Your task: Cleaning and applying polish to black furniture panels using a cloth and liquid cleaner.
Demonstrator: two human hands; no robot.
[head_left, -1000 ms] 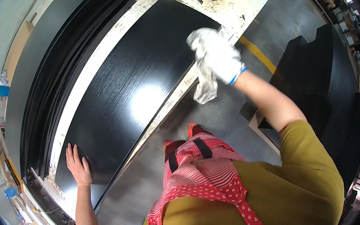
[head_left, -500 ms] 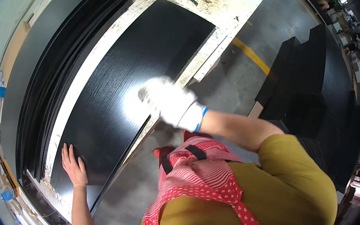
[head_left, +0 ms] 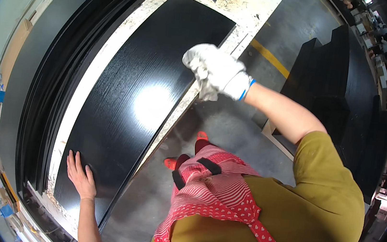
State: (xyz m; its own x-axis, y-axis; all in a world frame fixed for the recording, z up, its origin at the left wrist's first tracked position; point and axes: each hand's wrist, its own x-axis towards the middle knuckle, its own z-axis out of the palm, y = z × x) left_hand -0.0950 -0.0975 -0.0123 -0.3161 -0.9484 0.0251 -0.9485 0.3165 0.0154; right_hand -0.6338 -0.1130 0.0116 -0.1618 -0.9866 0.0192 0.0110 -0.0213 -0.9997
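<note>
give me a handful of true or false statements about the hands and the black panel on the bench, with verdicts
1. The right hand wears a white glove and grips a white cloth over the black panel's near edge. True.
2. The left hand is gloved too. False: it is bare, lying flat with fingers spread on the black panel.
3. The panel stands upright against a wall. False: it lies flat on the paint-flecked bench.
4. More dark panels are stacked to the left of the bench. True.
5. The person wears a red and white apron over a mustard shirt. True.
6. Both hands rest at the same end of the panel. False: they are far apart along it.
</note>
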